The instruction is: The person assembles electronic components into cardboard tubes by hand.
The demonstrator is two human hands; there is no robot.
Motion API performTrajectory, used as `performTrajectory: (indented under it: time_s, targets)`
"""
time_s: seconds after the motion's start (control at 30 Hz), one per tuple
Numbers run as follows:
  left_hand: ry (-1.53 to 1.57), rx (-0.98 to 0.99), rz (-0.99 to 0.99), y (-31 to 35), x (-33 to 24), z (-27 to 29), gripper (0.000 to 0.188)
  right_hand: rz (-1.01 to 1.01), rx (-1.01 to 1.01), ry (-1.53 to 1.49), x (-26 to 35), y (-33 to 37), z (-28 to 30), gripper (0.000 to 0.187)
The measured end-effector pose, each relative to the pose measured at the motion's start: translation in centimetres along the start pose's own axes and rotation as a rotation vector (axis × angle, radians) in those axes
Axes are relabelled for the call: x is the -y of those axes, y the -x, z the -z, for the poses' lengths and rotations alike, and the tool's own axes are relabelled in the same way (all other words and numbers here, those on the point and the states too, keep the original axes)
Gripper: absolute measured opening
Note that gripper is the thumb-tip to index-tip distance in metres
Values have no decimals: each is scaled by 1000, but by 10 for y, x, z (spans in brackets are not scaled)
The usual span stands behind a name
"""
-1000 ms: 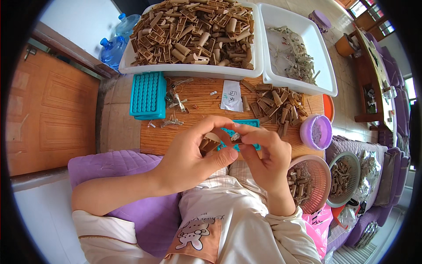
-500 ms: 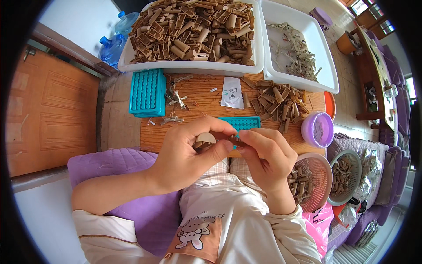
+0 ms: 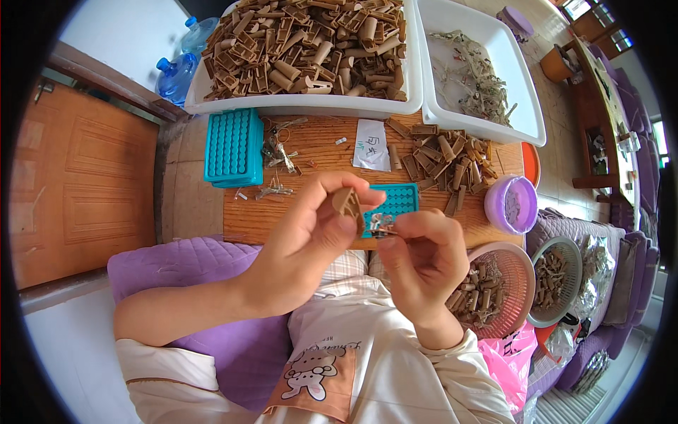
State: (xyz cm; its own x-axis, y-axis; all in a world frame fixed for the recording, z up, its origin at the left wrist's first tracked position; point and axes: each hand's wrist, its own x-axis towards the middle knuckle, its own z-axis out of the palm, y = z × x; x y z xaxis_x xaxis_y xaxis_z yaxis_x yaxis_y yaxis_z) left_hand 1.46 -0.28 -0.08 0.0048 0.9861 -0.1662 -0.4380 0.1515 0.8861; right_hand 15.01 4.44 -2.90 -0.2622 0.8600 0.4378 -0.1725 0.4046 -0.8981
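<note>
Between the fingers and thumb of my left hand [image 3: 307,233] is a brown half-round plastic shell [image 3: 349,205], tilted with its hollow side partly showing. My right hand [image 3: 427,261] pinches a small electronic part [image 3: 382,225] with shiny metal and clear bits, just right of the shell and apart from it. Its exact kind is too small to make out. Beneath both hands, a teal tray with round pockets [image 3: 399,196] lies on the wooden table [image 3: 321,152], partly hidden by my fingers.
A white bin [image 3: 417,99] piled with brown shells stands at the back, beside another white bin [image 3: 526,106] holding tangled wires. Stacked teal trays [image 3: 233,148], loose shells [image 3: 448,159] and a paper slip [image 3: 372,145] share the table. At right are a purple tub [image 3: 510,205] and pink basket [image 3: 526,275].
My hands have drawn slightly apart. The left has tipped the shell upright, and the small electronic part in my right fingers now shows clearly.
</note>
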Motion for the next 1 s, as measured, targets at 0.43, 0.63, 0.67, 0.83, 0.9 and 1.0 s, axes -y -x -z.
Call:
performTrajectory:
  time_s: [0.43, 0.63, 0.67, 0.83, 0.9, 1.0]
  targets:
    - [-280, 115, -186, 2, -3, 8, 40, 54, 10, 58, 9, 2, -5, 22]
    - [-206, -5, -3, 2, -7, 4, 50, 152, 209, 226, 4, -7, 3, 27]
    - [-188, -37, 11, 2, -7, 2, 51, 109, 215, 162, 0, -4, 2, 28]
    - [-292, -52, -77, -3, -6, 1, 48, -23, 126, -19, -10, 6, -9, 32]
    - [-337, -69, -127, -3, -6, 1, 46, -128, 44, -154, -12, 12, -19, 34]
    - [-282, -123, -138, -3, -8, 1, 32, -255, -2, -255, -17, 16, -27, 37]
